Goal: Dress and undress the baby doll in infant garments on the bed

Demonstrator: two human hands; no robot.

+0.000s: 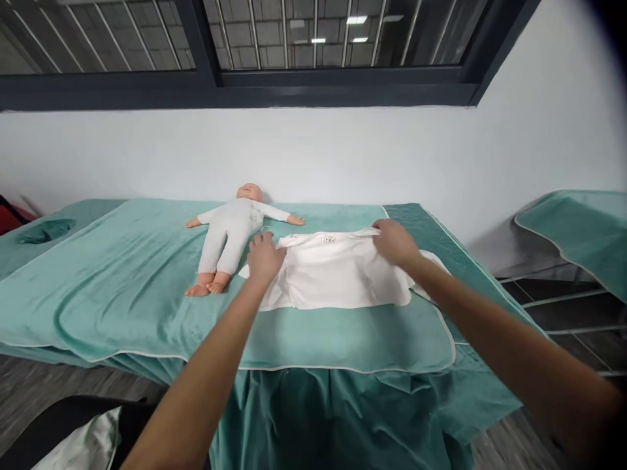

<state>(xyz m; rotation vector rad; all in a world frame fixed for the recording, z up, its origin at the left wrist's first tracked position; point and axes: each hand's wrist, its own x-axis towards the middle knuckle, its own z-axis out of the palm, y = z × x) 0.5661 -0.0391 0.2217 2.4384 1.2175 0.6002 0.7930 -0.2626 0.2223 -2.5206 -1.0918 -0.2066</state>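
A small white baby shirt (pixel 343 277) lies spread on the green bed cover. At its upper left corner my left hand (pixel 267 256) has its fingers curled on the cloth. The upper right corner is pinched in my right hand (pixel 396 243), and the fabric edge is slightly raised there. Small dark print shows near the middle of the shirt's top edge. One white sleeve pokes out beyond my right wrist. To the left of my left hand, a baby doll (pixel 230 228) in a white bodysuit lies on its back, arms spread.
The bed with its green cover (pixel 122 274) runs along a white wall (pixel 343 156) under a barred window. At right stands another green-covered piece of furniture (pixel 582 228) with metal bars. A dark seat-like shape with pale cloth (pixel 83 444) is at lower left.
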